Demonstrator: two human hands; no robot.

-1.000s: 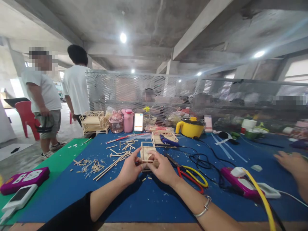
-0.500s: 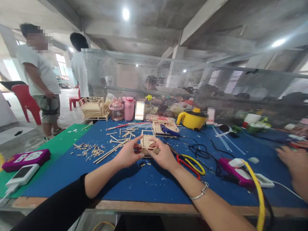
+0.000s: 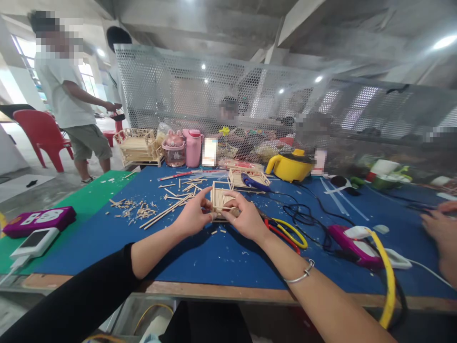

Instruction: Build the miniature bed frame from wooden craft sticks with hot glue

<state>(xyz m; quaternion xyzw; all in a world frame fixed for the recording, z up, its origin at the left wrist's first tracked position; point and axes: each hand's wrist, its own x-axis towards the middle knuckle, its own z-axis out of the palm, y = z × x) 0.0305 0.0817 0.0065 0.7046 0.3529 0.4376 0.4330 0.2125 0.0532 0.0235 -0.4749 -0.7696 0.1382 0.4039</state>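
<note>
Between my hands is a small frame of thin wooden sticks (image 3: 222, 198), with a slatted panel and thin edge rails. My left hand (image 3: 194, 209) grips its left side, thumb below and fingers behind. My right hand (image 3: 246, 216) holds the right side, fingertips reaching over the slats. The underside and part of the rails are hidden by my fingers. Just behind lies another small stick frame (image 3: 237, 178) with a blue glue gun (image 3: 254, 183) resting on it. Scissors-like pliers with red and yellow handles (image 3: 291, 233) lie beside my right hand.
Loose sticks (image 3: 171, 209) and cut scraps (image 3: 137, 209) lie to the left. A yellow pot (image 3: 291, 166), a pink bottle (image 3: 193, 148) and a finished-looking stick model (image 3: 137, 145) stand along the back. Black cables and a purple power strip (image 3: 355, 247) lie right, near another person's hand (image 3: 439, 228).
The view has tilted slightly downward. Both hands keep hold of the stick frame, which has turned a little. The standing person at left has raised their forearms.
</note>
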